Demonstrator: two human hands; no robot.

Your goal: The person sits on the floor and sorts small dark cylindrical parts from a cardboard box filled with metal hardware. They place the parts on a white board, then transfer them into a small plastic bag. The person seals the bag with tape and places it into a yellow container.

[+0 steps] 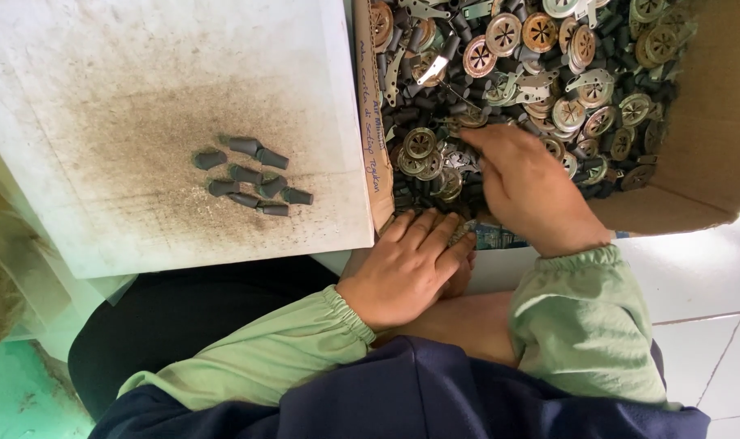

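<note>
The right hand (pixel 526 189) reaches into the cardboard box (pixel 711 130), its curled fingers buried among round metal discs (pixel 504 34) and dark rubber pieces (pixel 423 104); whether it grips anything cannot be told. The left hand (pixel 411 264) rests flat and open at the box's near edge, holding nothing. Well to its left, a small cluster of sorted rubber pieces (pixel 252 177) lies on the white board (pixel 142 65). Few pieces are out; the box looks nearly full.

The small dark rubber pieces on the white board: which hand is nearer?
Left. The left hand rests just right of and below the rubber pieces; the right hand is farther, inside the cardboard box.
</note>
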